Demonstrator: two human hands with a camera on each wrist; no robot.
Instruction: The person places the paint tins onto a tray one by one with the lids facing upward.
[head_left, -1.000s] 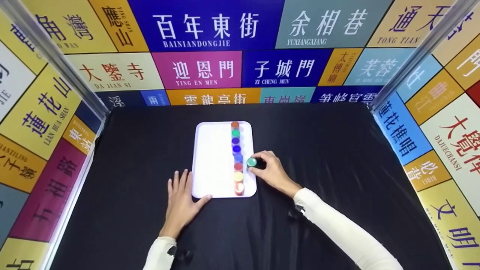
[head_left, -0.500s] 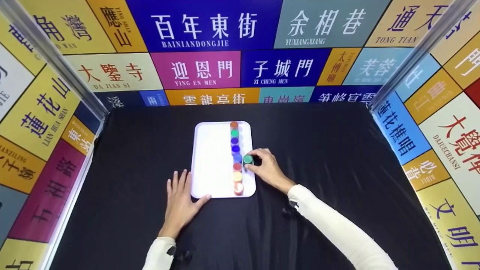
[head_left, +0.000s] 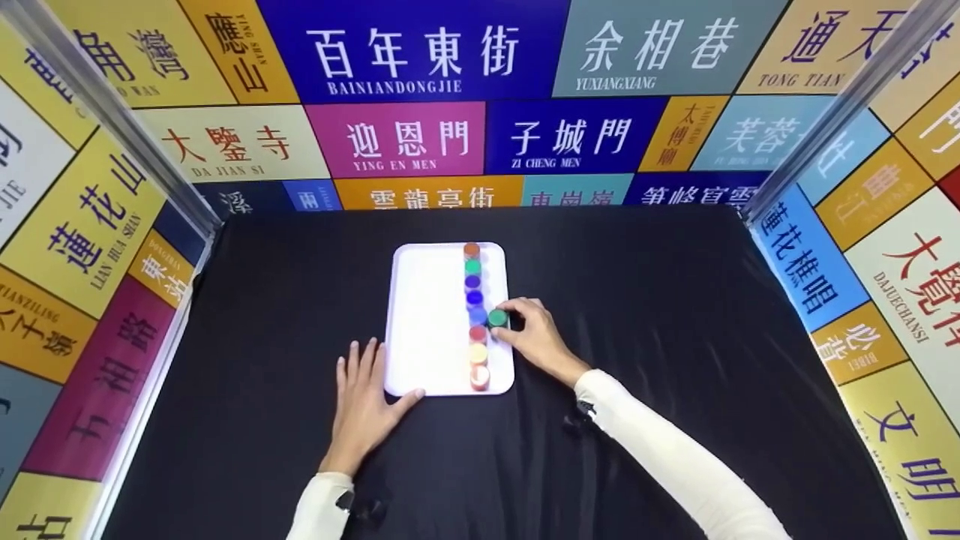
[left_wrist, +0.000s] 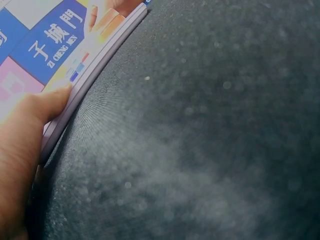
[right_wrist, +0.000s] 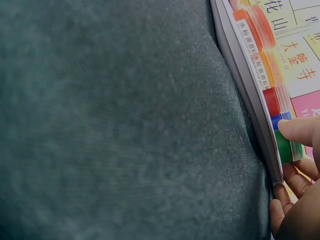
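In the head view a white tray [head_left: 427, 322] bears a straight row of small capped paint jars along its right side. An orange-brown jar [head_left: 471, 250] stands at the far end and a red-orange jar [head_left: 479, 376] at the near end. My right hand [head_left: 538, 334] holds a green paint jar [head_left: 497, 318] by its sides, thumb and fingers around it. This jar is upright on the tray, right of the row, beside the light blue jar [head_left: 478, 316]. My left hand [head_left: 364, 420] lies with spread fingers at the tray's near left corner, its thumb touching the rim.
Black cloth [head_left: 637, 277] covers the table around the tray. Printed panels with large characters [head_left: 409, 139] enclose the back and both sides, with metal posts [head_left: 832, 105] at the corners. In the right wrist view, labels show on the orange jar [right_wrist: 247, 35] and yellow jar [right_wrist: 260, 72].
My right hand has moved a little left with the green jar, from the tray's right edge to beside the row, and the jar has come upright. My left hand has stayed put.
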